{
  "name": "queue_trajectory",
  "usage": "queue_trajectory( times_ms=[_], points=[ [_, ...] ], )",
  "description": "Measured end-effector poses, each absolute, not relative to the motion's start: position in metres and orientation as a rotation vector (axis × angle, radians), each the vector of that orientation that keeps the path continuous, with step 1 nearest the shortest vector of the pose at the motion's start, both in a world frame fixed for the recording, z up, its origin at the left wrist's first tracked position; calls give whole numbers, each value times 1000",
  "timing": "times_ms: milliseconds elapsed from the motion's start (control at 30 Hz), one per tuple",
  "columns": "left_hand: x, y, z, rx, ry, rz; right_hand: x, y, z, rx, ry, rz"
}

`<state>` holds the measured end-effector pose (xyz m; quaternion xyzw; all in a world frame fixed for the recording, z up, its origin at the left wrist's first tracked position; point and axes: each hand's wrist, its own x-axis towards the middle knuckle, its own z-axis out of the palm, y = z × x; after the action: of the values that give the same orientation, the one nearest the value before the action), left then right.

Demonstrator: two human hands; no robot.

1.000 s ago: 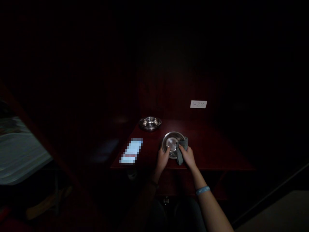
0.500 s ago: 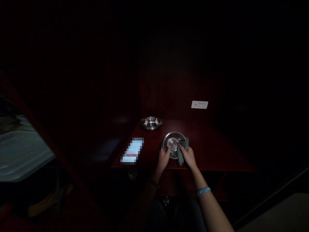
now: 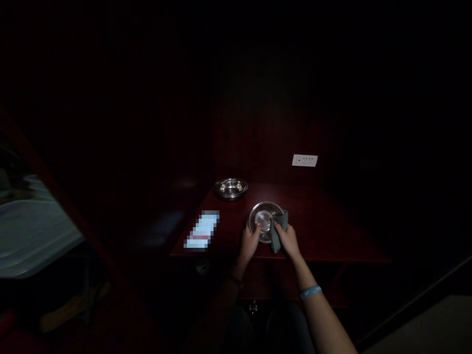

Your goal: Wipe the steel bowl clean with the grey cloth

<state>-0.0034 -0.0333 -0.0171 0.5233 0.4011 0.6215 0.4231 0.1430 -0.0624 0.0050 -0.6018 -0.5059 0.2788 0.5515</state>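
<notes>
- My left hand (image 3: 250, 242) grips the bowl (image 3: 263, 221) rim at the counter's (image 3: 324, 231) near edge, steadying it.
- My right hand (image 3: 288, 241) pinches the cloth (image 3: 277, 230) against the rim, apparently wiping.

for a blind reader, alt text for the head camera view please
In a dim room, the left hand holds a steel bowl on a dark red table while the right hand presses a grey cloth against its rim. A second steel bowl sits farther back.

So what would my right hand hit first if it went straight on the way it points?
Right hand: probably the near round steel bowl, which its grey cloth touches; depth unclear.
</notes>
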Motion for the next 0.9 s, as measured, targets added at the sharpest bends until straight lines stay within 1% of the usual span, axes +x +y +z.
queue_trajectory(
  times_ms=[900],
  points=[
    [-3, -37, -16, 1312, 1003, 1540, 145, -59, 0, -1427, -1177, 674]
  ],
)
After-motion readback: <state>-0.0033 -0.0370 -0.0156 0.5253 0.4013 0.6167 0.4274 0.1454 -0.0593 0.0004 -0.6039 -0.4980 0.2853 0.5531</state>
